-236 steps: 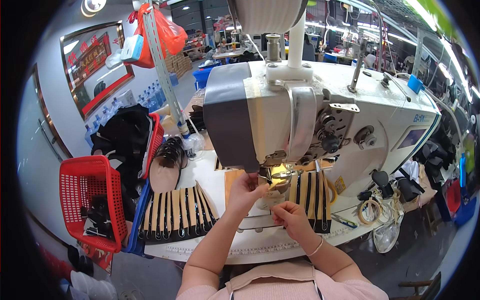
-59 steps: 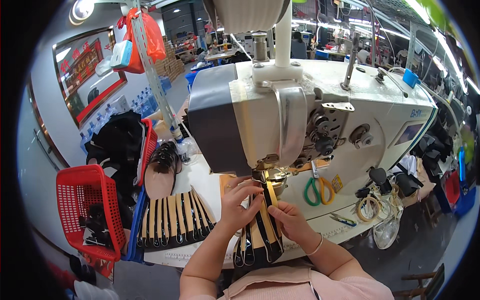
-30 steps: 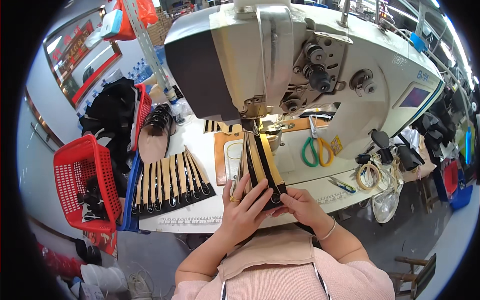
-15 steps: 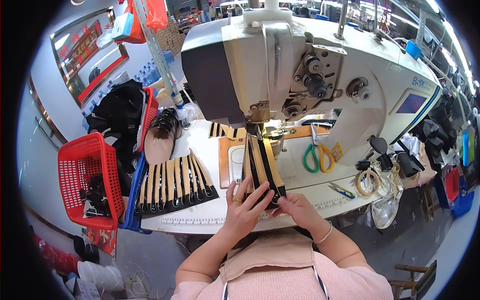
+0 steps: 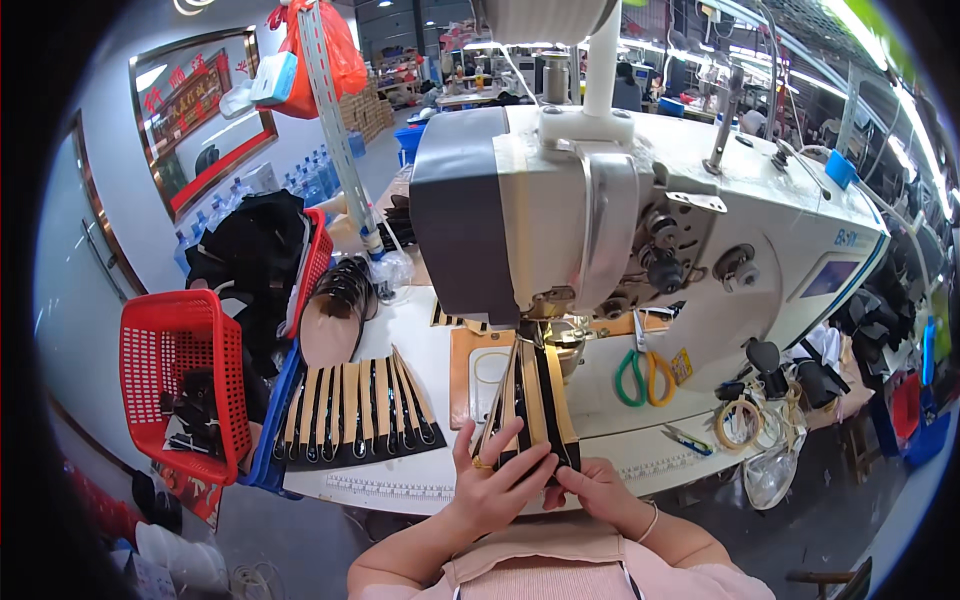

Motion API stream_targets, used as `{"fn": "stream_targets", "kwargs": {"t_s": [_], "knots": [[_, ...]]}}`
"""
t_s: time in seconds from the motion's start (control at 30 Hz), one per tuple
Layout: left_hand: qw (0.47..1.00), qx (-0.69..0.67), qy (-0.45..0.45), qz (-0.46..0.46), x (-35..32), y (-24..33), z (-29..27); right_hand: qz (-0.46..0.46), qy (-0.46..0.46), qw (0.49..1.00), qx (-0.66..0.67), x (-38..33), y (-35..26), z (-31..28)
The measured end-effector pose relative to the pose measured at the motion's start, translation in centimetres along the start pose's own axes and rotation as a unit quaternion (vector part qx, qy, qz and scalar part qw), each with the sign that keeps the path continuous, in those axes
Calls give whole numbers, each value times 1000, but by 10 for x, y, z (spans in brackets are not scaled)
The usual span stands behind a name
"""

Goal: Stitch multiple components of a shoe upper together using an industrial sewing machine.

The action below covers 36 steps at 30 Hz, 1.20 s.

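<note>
Two bare hands work close together at the table's near edge: the right hand [image 5: 600, 490] pinches the near right corner of a black-and-tan striped piece [image 5: 540, 410]; the left hand [image 5: 500, 485] lies on its near end, fingers spread, thumb grip cannot be told. A ruler strip [image 5: 385, 488] runs along the table edge. The striped piece rises, strips converging, to beneath the needle area of a white sewing machine [image 5: 640, 220]. Left of it, a second striped piece [image 5: 365, 410] lies flat, fanned; right, scissors [image 5: 643, 348] with green and orange handles. Beyond the second piece rests a dark-strapped shoe [image 5: 335, 320]. Farther back, a red plastic bag [image 5: 335, 65] hangs by a perforated metal post [image 5: 335, 120].
</note>
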<state>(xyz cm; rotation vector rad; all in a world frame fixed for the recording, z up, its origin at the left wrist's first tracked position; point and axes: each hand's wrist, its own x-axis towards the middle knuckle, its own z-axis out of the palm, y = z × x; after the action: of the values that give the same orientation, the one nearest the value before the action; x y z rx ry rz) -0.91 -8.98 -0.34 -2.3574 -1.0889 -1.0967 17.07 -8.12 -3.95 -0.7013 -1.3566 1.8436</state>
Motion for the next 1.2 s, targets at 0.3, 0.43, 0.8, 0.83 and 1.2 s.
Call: {"fn": "stream_targets", "kwargs": {"t_s": [0.3, 0.43, 0.8, 0.83, 1.2], "knots": [[999, -16, 12, -25, 14, -12, 13, -8, 6, 1000, 8, 21, -5, -13], [999, -27, 18, -27, 13, -13, 11, -10, -1, 1000, 1, 21, -9, -9], [999, -38, 31, -20, 25, -36, 24, -44, -3, 999, 29, 46, -11, -20], [999, -38, 29, -22, 25, -36, 25, -38, 0, 999, 32, 47, -11, -20], [998, -51, 33, -32, 40, -54, 33, -35, 23, 996, 74, 69, -28, -19]]}}
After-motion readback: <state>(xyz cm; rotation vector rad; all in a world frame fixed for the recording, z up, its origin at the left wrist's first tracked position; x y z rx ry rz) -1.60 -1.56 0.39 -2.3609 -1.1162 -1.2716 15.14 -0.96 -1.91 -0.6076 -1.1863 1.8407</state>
